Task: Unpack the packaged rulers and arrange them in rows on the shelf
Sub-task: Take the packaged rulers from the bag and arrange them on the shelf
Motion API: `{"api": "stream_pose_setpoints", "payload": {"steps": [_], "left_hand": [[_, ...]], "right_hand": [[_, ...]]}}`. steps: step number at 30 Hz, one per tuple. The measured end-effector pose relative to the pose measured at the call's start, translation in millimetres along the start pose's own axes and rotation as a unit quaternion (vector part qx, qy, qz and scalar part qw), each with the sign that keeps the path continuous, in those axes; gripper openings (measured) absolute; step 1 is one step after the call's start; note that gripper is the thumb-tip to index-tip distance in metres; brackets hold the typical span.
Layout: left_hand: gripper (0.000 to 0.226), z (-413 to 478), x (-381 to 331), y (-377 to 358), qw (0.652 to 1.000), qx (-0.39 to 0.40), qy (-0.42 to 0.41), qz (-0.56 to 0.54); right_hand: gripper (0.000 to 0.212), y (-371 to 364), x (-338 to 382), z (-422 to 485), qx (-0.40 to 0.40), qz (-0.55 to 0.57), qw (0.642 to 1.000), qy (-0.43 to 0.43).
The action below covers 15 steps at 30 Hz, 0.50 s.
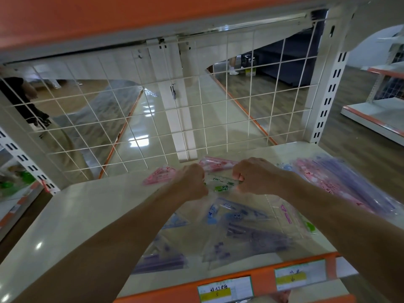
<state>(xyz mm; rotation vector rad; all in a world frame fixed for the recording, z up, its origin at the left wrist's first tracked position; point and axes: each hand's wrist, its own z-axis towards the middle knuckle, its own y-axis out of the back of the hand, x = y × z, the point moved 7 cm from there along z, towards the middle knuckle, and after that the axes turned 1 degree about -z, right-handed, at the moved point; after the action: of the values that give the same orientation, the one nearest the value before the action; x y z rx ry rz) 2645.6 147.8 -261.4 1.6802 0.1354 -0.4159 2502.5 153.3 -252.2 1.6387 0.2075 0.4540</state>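
Both hands are over the cream shelf (72, 215). The left hand (191, 181) and right hand (254, 176) each pinch an end of a green ruler packet (222, 183) held between them. Pink packets (160, 174) lie behind, blue packets (231, 212) and purple packets (251, 242) in front. A wire grid (131, 119) backs the shelf. Two price labels (225, 289) sit on the orange front edge.

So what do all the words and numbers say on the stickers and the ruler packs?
"5": handwritten on the left shelf label; the writing above it is unreadable.
"6": handwritten on the right shelf label; the scrawl above it is unclear.
Print on the green ruler pack, gripped by the left hand and right hand: too blurred.
Print on the other ruler packs: too blurred.
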Motion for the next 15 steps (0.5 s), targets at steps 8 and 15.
{"api": "stream_pose_setpoints", "payload": {"steps": [8, 15], "left_hand": [[0.021, 3.6, -3.5, -2.8, 0.999, -0.005, -0.019, 0.036], [0.025, 1.5, -9.8, 0.3, 0.998, -0.004, -0.027, 0.064]], "right_hand": [[0.012, -1.4, -1.6, 4.4, 0.054, -0.017, 0.998, -0.023], [0.009, 3.4, 0.8, 5.3, 0.064, -0.025, 0.997, -0.020]]}}
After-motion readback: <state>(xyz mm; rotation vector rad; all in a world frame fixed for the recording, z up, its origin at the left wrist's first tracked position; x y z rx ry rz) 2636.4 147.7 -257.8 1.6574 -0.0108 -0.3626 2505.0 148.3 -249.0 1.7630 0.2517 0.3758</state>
